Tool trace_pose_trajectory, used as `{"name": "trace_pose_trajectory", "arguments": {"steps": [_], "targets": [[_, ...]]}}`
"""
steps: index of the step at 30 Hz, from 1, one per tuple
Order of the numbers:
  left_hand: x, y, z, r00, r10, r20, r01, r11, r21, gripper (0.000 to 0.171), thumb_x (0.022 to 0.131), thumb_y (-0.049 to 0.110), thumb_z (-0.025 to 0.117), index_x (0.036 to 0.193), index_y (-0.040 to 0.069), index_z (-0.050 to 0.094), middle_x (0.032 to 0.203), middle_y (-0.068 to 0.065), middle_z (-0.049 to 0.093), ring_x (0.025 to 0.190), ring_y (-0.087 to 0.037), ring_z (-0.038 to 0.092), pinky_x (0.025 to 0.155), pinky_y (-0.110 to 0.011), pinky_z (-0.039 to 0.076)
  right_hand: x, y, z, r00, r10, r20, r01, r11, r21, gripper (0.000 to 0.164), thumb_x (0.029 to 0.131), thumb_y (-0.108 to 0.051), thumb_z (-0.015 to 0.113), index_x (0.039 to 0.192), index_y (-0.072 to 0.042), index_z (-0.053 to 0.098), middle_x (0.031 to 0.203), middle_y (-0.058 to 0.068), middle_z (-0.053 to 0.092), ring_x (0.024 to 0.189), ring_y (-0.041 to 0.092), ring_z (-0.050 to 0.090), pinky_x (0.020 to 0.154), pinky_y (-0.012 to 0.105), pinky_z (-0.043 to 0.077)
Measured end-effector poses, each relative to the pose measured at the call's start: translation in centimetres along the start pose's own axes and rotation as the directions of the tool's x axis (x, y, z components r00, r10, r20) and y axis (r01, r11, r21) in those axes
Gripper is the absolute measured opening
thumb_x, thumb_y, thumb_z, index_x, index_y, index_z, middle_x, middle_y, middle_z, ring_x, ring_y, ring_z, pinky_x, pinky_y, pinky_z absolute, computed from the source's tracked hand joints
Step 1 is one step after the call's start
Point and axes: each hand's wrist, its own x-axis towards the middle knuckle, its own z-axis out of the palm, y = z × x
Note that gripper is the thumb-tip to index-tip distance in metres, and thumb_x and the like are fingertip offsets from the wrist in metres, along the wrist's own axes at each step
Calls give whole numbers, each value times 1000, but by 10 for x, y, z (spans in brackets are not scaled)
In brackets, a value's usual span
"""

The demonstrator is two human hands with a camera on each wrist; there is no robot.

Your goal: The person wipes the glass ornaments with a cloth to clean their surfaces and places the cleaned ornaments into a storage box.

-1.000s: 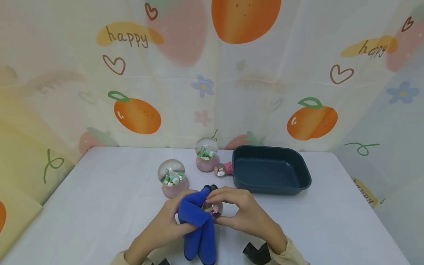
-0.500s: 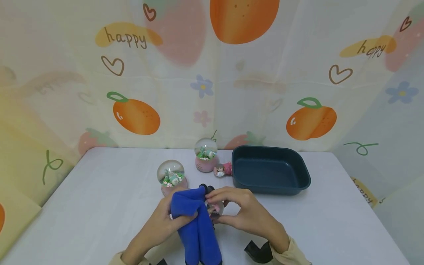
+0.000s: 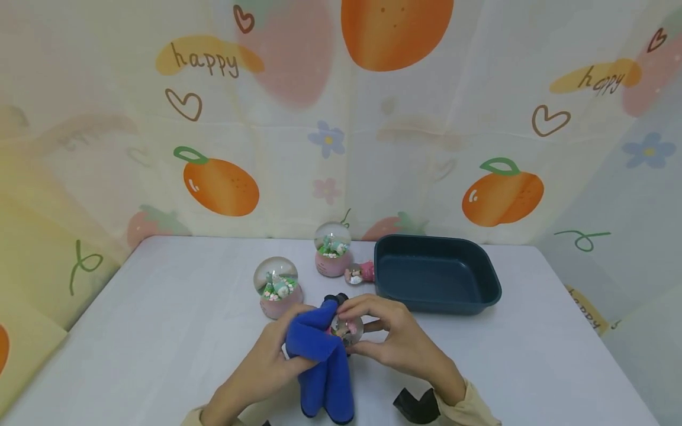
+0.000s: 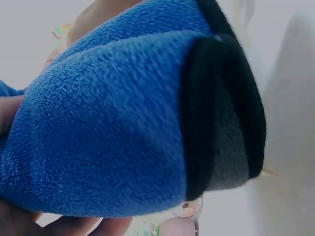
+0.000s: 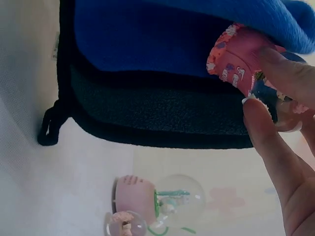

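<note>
My left hand (image 3: 272, 355) grips a folded blue cloth (image 3: 314, 343) with dark edging, which hangs down over the table. Just beside it, my right hand (image 3: 394, 331) pinches a small snow globe (image 3: 348, 332) between fingers and thumb. The globe's pink base (image 5: 236, 59) lies against the cloth in the right wrist view, with part of it covered by a fold. In the left wrist view, the fluffy cloth (image 4: 108, 123) hides most of the left hand and nearly all of the globe.
A large pink-based snow globe (image 3: 278, 287) stands behind the left hand, and another (image 3: 331, 251) farther back. Near that one, a small globe (image 3: 360, 272) lies on its side against a dark teal tray (image 3: 437, 305). A patterned cloth backdrop (image 3: 373, 177) rises behind the table.
The cloth and left hand shift left, then back right against the small globe. The globe shows more of its clear dome now. Both hands keep their hold.
</note>
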Motion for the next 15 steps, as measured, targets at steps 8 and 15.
{"name": "trace_pose_trajectory", "arguments": {"steps": [8,15], "targets": [[1,2,-3,991,-59,-118,53,997,-53,35,89,1,66,123,7,58,116,-10,68,104,-7,64,89,-29,54,0,-3,1,999,21,49,-22,1000,15,42,80,5,78,116,-11,64,125,9,67,118,19,63,81,27,59],[-1,2,-9,997,-74,14,75,988,-134,49,90,4,67,136,13,52,127,-8,64,112,-9,61,95,-28,50,0,-3,-1,1000,5,-15,-5,1000,-14,49,80,-4,81,124,-12,61,128,10,63,118,16,60,79,29,60]]}}
